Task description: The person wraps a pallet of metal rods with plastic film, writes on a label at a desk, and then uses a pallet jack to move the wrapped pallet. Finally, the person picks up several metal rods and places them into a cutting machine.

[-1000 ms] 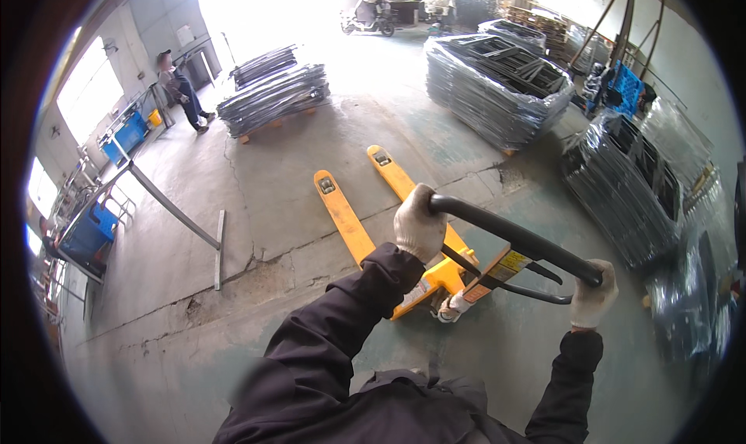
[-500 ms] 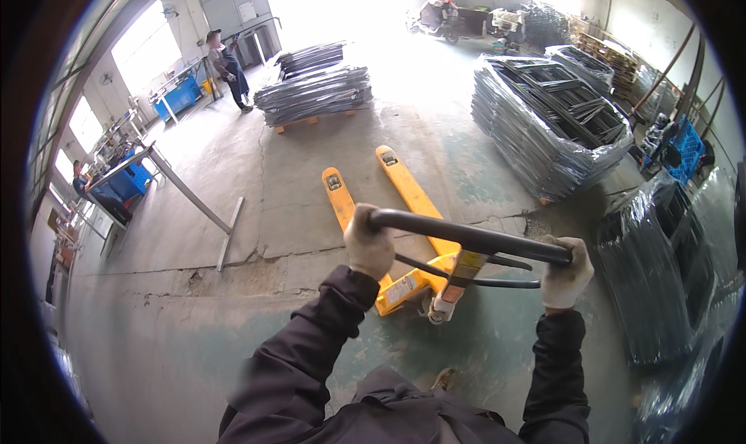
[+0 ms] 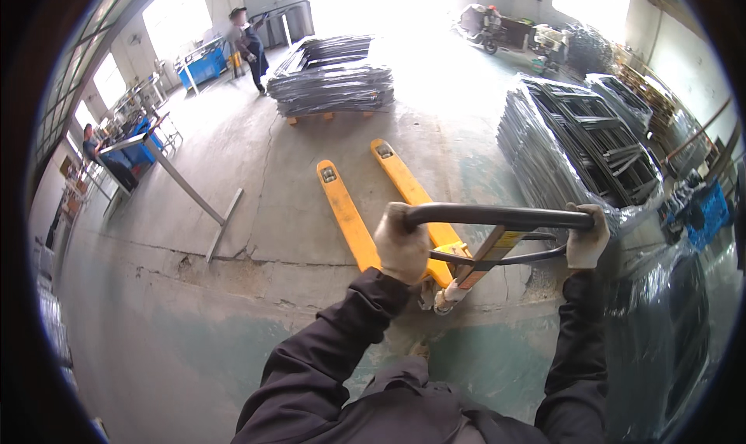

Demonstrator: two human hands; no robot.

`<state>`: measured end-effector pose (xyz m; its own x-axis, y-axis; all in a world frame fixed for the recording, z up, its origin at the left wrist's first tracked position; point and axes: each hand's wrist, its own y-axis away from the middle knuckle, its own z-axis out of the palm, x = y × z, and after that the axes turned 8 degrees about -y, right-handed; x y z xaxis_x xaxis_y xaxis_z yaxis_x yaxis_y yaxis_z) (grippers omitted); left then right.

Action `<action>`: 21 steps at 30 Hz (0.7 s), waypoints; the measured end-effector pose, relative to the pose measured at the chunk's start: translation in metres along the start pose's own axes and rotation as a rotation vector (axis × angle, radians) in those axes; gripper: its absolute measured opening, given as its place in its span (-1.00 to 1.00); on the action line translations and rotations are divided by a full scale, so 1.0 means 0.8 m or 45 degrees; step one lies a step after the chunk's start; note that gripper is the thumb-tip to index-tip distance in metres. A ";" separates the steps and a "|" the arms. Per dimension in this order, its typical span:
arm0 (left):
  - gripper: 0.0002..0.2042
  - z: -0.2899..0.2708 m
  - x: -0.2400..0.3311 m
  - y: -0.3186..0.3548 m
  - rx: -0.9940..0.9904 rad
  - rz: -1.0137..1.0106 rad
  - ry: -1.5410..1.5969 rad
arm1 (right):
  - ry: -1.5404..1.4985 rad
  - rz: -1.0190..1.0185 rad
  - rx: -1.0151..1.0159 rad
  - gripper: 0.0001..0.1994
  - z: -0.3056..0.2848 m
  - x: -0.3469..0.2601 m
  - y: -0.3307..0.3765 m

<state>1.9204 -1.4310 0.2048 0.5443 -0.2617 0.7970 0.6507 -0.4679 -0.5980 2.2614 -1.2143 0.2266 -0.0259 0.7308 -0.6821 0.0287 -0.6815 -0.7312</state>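
Note:
Both my hands wear pale work gloves and grip the black loop handle (image 3: pixel 497 215) of a yellow pallet jack. My left hand (image 3: pixel 402 244) is closed round the handle's left end; my right hand (image 3: pixel 588 236) wraps its right end. The pallet jack's two yellow forks (image 3: pixel 404 178) point forward, low over the concrete floor, with nothing on them. Beyond the fork tips, a stack of dark metal frames (image 3: pixel 334 84) in clear film rests on a wooden pallet. My left hand hides part of the jack's body.
More film-wrapped dark frames (image 3: pixel 579 145) stand at the right, with another wrapped stack (image 3: pixel 657 327) nearer me. A grey metal stand (image 3: pixel 186 184) is at the left. One person (image 3: pixel 250 49) stands by the far stack, another (image 3: pixel 105 160) at the left. Cracks (image 3: pixel 256 259) cross the floor.
I have moved forward with the pallet jack, and the far pallet's stack looks nearer the fork tips. The handle and both hands have shifted right in view, still gripping.

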 end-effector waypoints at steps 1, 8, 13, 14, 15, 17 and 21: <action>-0.81 0.021 0.002 -0.002 0.023 0.000 -0.074 | -0.065 -0.008 -0.001 -0.79 0.004 0.035 -0.028; -0.77 0.095 -0.034 -0.069 0.009 -0.031 -0.275 | -0.749 0.258 -0.153 -0.79 0.133 0.235 -0.212; -0.69 0.143 -0.096 -0.112 0.151 0.058 -0.359 | -0.532 0.093 -0.260 -0.81 0.281 0.322 -0.288; -0.66 0.147 -0.111 -0.121 0.168 -0.014 -0.420 | -0.317 -0.007 -0.322 -0.81 0.306 0.335 -0.306; -0.65 0.157 -0.122 -0.131 0.239 0.020 -0.430 | -0.388 -0.010 -0.337 -0.81 0.323 0.345 -0.314; -0.69 0.174 -0.149 -0.161 0.396 -0.090 -0.250 | -0.457 -0.026 -0.377 -0.82 0.381 0.362 -0.337; -0.76 0.160 -0.199 -0.234 0.530 -0.052 -0.580 | -0.447 0.021 -0.458 -0.81 0.491 0.384 -0.375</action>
<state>1.7795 -1.1933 0.1791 0.6260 0.1792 0.7590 0.7780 -0.0769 -0.6235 1.8521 -0.8004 0.2349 -0.3553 0.6210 -0.6987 0.3731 -0.5911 -0.7151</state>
